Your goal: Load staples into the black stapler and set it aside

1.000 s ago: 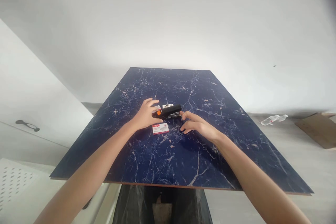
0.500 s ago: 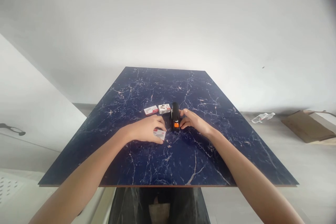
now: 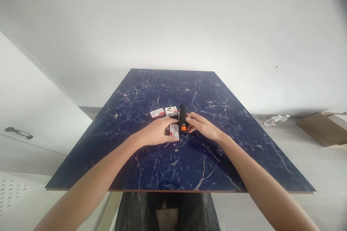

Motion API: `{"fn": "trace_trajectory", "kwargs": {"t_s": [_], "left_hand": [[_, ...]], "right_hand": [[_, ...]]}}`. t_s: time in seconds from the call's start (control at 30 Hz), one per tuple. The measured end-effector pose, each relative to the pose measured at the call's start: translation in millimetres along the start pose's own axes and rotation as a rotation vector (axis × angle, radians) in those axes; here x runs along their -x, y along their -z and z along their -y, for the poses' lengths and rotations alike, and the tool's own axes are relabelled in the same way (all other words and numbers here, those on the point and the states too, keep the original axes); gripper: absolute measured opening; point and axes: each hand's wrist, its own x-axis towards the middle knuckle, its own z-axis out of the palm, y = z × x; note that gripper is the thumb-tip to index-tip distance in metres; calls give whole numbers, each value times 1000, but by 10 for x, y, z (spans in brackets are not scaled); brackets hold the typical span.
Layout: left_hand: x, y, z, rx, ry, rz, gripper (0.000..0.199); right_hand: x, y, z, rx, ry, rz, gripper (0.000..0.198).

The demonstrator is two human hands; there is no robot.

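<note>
Your left hand (image 3: 155,131) pinches the small box (image 3: 175,133) by its ends, likely light, crushable card. Your right hand (image 3: 202,126) touches the black stapler (image 3: 182,113) beside it, grip unclear; on the blue table (image 3: 173,173), it looks stiff, weightier, best held by its sides.

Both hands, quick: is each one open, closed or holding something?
Left hand: closed on a red-and-white box.
Right hand: partly closed beside the black stapler; whether it grips cannot be told.

No txt legible, boxes (image 3: 175,131) incl. (tiny)
</note>
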Motion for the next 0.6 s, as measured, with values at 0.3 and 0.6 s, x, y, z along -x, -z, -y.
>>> {"fn": "trace_trajectory", "kwargs": {"t_s": [0.3,0.6], "left_hand": [[-19,-37,61,-79,-66,-37,61],[-61,-11,126,-123,-99,-59,68]], "right_hand": [[5,1,-7,16,17,3,41],[-15,11,-52,28,26,2,40]]}}
